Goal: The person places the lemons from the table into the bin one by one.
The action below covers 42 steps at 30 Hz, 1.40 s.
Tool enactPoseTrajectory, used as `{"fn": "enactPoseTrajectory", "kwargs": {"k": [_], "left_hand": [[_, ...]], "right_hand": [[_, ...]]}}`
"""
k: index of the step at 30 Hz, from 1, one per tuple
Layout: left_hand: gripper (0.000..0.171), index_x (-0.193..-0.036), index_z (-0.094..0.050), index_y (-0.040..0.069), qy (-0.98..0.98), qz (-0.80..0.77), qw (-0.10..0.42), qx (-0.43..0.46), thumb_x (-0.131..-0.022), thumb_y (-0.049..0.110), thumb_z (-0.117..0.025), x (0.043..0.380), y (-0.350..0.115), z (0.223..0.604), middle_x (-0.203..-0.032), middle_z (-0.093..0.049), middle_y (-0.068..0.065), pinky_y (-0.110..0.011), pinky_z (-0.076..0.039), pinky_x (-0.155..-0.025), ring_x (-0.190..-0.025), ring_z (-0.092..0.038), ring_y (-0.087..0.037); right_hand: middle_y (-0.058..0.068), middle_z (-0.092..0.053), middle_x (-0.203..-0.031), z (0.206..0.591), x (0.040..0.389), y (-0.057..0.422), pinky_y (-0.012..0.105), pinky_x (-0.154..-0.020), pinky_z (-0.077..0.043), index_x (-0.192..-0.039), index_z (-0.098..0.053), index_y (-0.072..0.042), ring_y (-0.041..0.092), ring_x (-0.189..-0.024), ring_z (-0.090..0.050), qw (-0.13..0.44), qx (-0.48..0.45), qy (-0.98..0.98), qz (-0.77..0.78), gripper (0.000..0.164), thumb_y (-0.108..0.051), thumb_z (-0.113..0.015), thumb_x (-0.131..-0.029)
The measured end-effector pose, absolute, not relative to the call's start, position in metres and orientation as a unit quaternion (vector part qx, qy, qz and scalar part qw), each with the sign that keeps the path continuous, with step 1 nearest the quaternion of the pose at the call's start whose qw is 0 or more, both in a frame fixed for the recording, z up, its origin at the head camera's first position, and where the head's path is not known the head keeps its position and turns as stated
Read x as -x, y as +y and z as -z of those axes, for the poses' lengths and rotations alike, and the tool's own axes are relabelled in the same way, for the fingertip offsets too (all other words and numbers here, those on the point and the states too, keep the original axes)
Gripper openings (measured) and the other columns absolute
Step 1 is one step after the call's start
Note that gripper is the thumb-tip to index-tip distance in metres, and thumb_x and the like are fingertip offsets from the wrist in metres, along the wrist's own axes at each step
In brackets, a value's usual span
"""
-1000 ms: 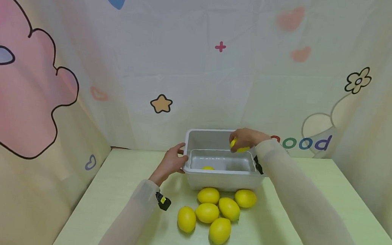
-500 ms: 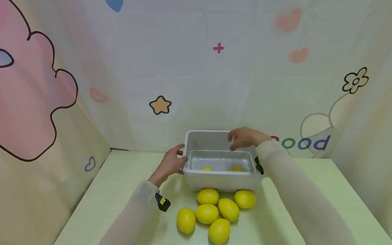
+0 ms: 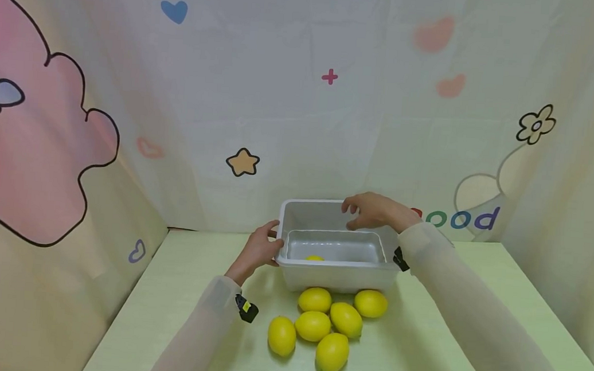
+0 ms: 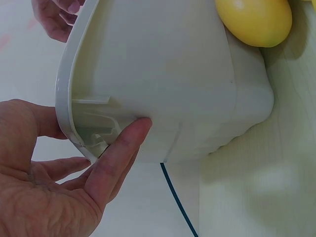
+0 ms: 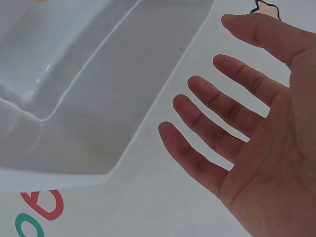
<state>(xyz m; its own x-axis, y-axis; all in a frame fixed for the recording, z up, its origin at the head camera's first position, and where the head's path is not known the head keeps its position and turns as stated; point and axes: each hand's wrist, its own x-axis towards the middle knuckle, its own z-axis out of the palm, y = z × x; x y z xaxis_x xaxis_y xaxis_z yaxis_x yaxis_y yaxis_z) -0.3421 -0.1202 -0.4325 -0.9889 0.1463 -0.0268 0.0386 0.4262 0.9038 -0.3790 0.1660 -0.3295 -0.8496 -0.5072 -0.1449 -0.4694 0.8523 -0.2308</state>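
Observation:
A white plastic bin (image 3: pixel 339 277) stands on the table against the back cloth. My left hand (image 3: pixel 258 248) grips its left end; in the left wrist view, thumb and fingers (image 4: pixel 118 158) lie around the rim corner. My right hand (image 3: pixel 375 210) is over the right back part of the bin, holding nothing; the right wrist view shows its fingers (image 5: pixel 197 153) spread and relaxed, apart from the rim. Inside the bin, the top of one yellow lemon (image 3: pixel 315 258) shows; the front wall hides the rest of the floor. Several lemons (image 3: pixel 313 326) lie in front of the bin.
The pale green table (image 3: pixel 185 298) runs to both sides of the bin. A printed cloth (image 3: pixel 301 122) hangs close behind it, with further cloth (image 3: pixel 577 170) at the sides. One lemon (image 3: pixel 282 336) lies left of the group, another (image 3: pixel 332 353) nearest the front.
A second ago my right hand held a lemon over the bin. It let go, the lemon dropped inside and is now out of sight. My left hand stayed on the bin.

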Motion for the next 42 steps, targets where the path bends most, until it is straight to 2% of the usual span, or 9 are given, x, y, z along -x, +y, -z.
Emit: {"fn": "enactPoseTrajectory", "kwargs": {"k": [15, 20, 27, 37, 42], "left_hand": [[0.060, -0.151, -0.036, 0.009, 0.842, -0.533, 0.046, -0.066, -0.094, 0.011, -0.054, 0.341, -0.120, 0.433, -0.135, -0.052, -0.028, -0.037, -0.061, -0.059, -0.106, -0.064, -0.045], [0.061, -0.152, -0.036, 0.010, 0.843, -0.532, 0.046, -0.062, -0.094, 0.012, -0.055, 0.341, -0.120, 0.434, -0.134, -0.054, -0.025, -0.036, -0.061, -0.059, -0.104, -0.066, -0.042], [0.060, -0.151, -0.037, 0.012, 0.840, -0.537, 0.045, -0.061, -0.094, 0.013, -0.056, 0.344, -0.121, 0.436, -0.134, -0.054, -0.025, -0.036, -0.061, -0.059, -0.102, -0.067, -0.040], [0.060, -0.151, -0.037, 0.011, 0.841, -0.535, 0.049, -0.054, -0.094, 0.013, -0.056, 0.341, -0.120, 0.435, -0.134, -0.054, -0.024, -0.035, -0.061, -0.059, -0.107, -0.064, -0.045], [0.059, -0.150, -0.038, 0.012, 0.842, -0.535, 0.045, -0.057, -0.094, 0.012, -0.055, 0.342, -0.120, 0.434, -0.135, -0.054, -0.026, -0.036, -0.061, -0.059, -0.104, -0.066, -0.043]], "right_hand": [[0.006, -0.062, -0.125, 0.327, 0.340, 0.176, 0.051, -0.098, -0.049, -0.127, -0.061, -0.017, 0.030, -0.115, -0.059, 0.018, 0.284, 0.954, 0.097, 0.041, -0.031, -0.069, -0.089], [0.005, -0.063, -0.124, 0.327, 0.324, 0.177, 0.050, -0.096, -0.052, -0.126, -0.062, -0.016, 0.028, -0.111, -0.060, -0.006, 0.297, 0.950, 0.096, 0.041, -0.030, -0.069, -0.088], [0.003, -0.062, -0.127, 0.331, 0.302, 0.177, 0.045, -0.094, -0.054, -0.125, -0.063, -0.020, 0.026, -0.113, -0.057, -0.033, 0.301, 0.947, 0.104, 0.041, -0.032, -0.072, -0.087], [0.001, -0.063, -0.122, 0.342, 0.278, 0.180, 0.039, -0.084, -0.056, -0.121, -0.065, -0.020, 0.022, -0.101, -0.061, -0.087, 0.327, 0.936, 0.100, 0.039, -0.032, -0.073, -0.085], [0.000, -0.063, -0.119, 0.347, 0.267, 0.185, 0.035, -0.081, -0.057, -0.120, -0.066, -0.019, 0.018, -0.096, -0.061, -0.107, 0.328, 0.934, 0.098, 0.040, -0.034, -0.075, -0.084]]}}
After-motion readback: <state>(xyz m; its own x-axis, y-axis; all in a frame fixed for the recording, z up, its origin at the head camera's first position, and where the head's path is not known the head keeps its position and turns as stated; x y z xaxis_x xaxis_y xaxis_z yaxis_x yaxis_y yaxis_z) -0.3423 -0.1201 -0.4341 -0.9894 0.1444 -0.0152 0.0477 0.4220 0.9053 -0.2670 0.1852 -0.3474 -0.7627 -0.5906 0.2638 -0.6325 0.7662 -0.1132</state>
